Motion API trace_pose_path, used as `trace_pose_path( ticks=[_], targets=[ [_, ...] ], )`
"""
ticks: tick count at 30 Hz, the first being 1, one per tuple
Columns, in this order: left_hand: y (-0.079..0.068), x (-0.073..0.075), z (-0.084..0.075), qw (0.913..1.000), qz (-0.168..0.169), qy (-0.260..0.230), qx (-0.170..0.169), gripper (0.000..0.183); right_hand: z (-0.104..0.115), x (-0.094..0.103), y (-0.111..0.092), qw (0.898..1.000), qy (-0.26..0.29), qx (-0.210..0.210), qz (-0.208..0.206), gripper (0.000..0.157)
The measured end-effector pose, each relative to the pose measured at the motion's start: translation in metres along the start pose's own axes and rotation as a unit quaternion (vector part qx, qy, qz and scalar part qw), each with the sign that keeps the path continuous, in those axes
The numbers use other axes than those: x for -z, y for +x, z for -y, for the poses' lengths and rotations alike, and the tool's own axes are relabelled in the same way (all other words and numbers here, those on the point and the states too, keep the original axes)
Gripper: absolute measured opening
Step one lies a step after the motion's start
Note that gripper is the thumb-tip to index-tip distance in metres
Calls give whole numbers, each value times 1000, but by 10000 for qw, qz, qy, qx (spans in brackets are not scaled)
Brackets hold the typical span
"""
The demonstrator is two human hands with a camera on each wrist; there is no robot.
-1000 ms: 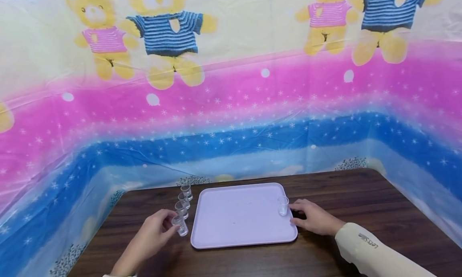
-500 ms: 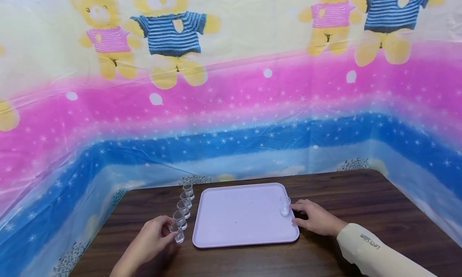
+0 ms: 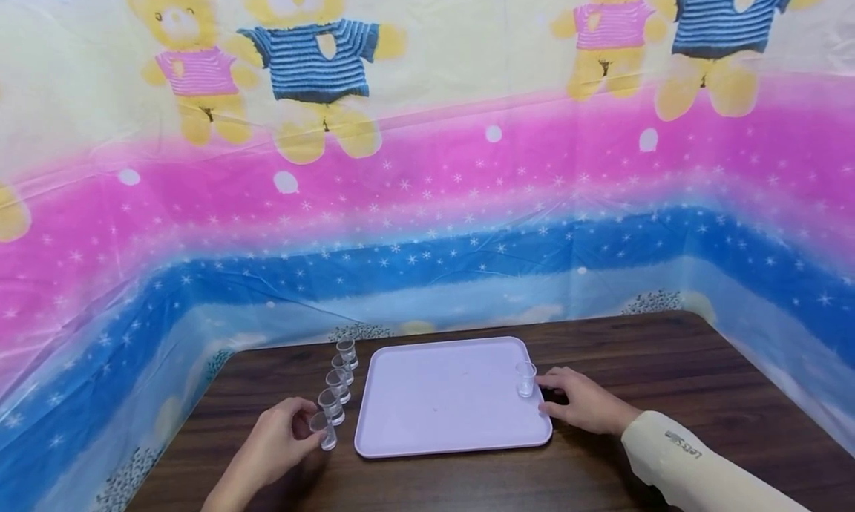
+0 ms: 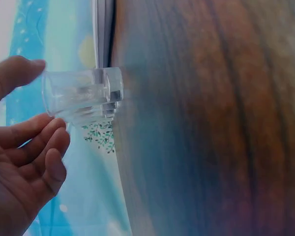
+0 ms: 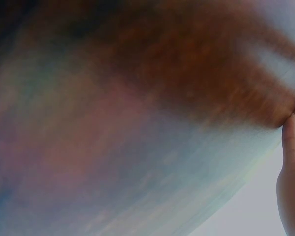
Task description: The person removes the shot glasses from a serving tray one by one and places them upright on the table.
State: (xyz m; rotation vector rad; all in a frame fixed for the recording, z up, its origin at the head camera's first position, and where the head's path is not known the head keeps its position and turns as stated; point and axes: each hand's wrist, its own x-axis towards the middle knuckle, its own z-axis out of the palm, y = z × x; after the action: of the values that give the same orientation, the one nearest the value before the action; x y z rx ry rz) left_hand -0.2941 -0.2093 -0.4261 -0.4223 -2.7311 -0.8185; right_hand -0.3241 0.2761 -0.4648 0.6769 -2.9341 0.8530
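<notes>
Several small clear shot glasses stand in a row left of a pale lilac tray (image 3: pixel 454 401). At the row's near end my left hand (image 3: pixel 283 438) has its thumb and fingers around the closest shot glass (image 3: pixel 323 432), which stands on the table. In the left wrist view that glass's rim lies between the thumb and the curled fingers (image 4: pixel 54 132). Another shot glass (image 3: pixel 525 381) stands on the tray by its right rim. My right hand (image 3: pixel 584 401) rests at that rim, finger and thumb apart, next to the glass. Only its edge shows in the blurred right wrist view.
A dark wood table (image 3: pixel 681 393) carries everything. Behind it and along both sides hangs a cloth (image 3: pixel 427 222) printed with teddy bears, pink and blue. The far glass (image 3: pixel 347 352) of the row stands close to the table's back edge.
My left hand has moved slightly nearer the front and left, and one more glass now shows at the row's near end. The right hand has stayed at the tray's rim.
</notes>
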Motion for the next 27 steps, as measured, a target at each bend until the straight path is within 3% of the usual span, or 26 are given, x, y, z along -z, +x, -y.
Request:
trace_pose_path(
  ticks=[6, 15, 22, 27],
  targets=[
    [5, 1, -12, 9985, -398, 83, -362, 33, 1, 1, -2, 10000, 33, 12, -25, 49],
    [16, -13, -30, 9977, -290, -117, -603, 32, 4, 2, -1, 10000, 36, 18, 6, 50],
    [20, -28, -33, 9910, -319, -245, -1277, 28, 1, 1, 0, 10000, 0, 48, 13, 51],
    [24, -37, -39, 9884, -241, -189, -1487, 30, 0, 0, -1, 10000, 4, 29, 13, 50]
  ],
)
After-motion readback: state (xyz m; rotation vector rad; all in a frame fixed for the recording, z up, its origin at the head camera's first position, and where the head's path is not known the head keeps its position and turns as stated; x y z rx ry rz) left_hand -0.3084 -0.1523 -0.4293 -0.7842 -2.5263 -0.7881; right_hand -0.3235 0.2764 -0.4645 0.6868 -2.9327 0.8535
